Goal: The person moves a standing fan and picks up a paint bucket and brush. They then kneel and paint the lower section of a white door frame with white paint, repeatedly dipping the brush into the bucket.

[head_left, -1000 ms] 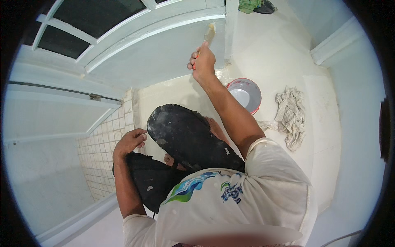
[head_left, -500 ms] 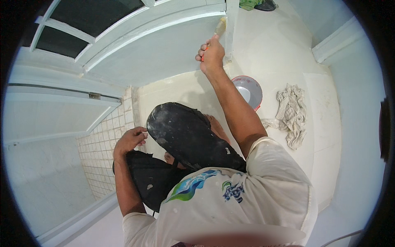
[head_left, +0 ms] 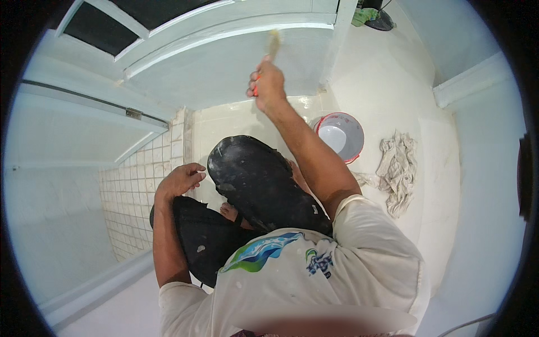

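My right hand (head_left: pixel 269 85) is closed around the red-orange handle of a paintbrush (head_left: pixel 273 44), out in front of me. Its pale yellowish bristles point away, over the pale blue-grey lower panel (head_left: pixel 208 70) close to the white moulding; whether they touch it is hard to tell. Beside my knees, my left hand (head_left: pixel 182 180) hangs with loose, parted fingers and nothing in it. A bucket (head_left: pixel 353 135) with a red rim stands to the right of my right forearm, and white paint shows inside it.
A crumpled off-white cloth (head_left: pixel 398 168) lies on the pale floor right of the bucket. Green and black items (head_left: pixel 373 18) sit at the far right. Small tiles (head_left: pixel 140 182) and a door frame with a hinge (head_left: pixel 133 113) are on my left.
My right hand has carried the paintbrush leftward, away from the white upright at the panel's right end. The left hand stays near my knees, its fingers a little more stretched. The view has shifted slightly.
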### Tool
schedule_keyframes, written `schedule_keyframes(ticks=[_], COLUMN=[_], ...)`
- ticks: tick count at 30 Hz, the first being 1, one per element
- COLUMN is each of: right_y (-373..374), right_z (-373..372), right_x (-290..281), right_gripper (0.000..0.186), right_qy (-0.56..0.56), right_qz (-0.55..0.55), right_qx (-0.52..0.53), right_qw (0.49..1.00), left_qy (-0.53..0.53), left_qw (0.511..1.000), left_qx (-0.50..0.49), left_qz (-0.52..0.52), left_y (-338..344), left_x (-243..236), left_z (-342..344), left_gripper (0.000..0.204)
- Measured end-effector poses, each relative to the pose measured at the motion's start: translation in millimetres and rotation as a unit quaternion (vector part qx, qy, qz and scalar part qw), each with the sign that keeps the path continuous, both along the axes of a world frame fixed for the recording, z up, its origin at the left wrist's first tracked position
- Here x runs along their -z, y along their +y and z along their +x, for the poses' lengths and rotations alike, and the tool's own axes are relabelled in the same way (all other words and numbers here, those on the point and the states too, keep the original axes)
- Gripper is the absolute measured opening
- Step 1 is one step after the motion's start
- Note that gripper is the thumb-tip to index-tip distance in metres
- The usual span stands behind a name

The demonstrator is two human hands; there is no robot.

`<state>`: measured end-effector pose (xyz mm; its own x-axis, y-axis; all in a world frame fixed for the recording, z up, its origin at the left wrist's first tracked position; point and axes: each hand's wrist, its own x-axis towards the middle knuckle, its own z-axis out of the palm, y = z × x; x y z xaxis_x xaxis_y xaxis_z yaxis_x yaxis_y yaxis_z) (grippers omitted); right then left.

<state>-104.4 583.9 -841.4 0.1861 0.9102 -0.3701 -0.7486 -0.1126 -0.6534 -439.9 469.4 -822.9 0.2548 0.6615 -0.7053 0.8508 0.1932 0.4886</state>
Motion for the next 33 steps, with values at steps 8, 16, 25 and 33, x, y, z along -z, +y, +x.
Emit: schedule_keyframes(ticks=[8, 16, 25, 33], right_y=[-7.4, -4.3, -0.4, 25.0], right_z=[11.8, -117.6, -106.1, -269.7], right_x=[13.7, -10.8, 9.3, -39.9], right_gripper=[0.039, 0.037, 0.036, 0.037], right_qy=[0.047, 0.018, 0.044, -0.02], right_qz=[0.03, 0.001, 0.026, -0.016], right_qx=[0.138, -0.112, 0.075, -0.155], right_qw=[0.989, 0.994, 0.996, 0.988], left_qy=[-0.007, -0.009, 0.051, 0.019], left_qw=[0.998, 0.998, 0.994, 0.992], left_qx=[0.028, 0.022, 0.034, 0.023], left_qz=[0.056, 0.055, 0.087, 0.119], left_y=[-9.3, -17.8, -37.5, -46.0], left_x=[-7.5, -9.9, -28.7, -23.8], left_z=[-36.3, -60.0, -120.9, -151.6], left_gripper=[0.05, 0.046, 0.048, 0.045])
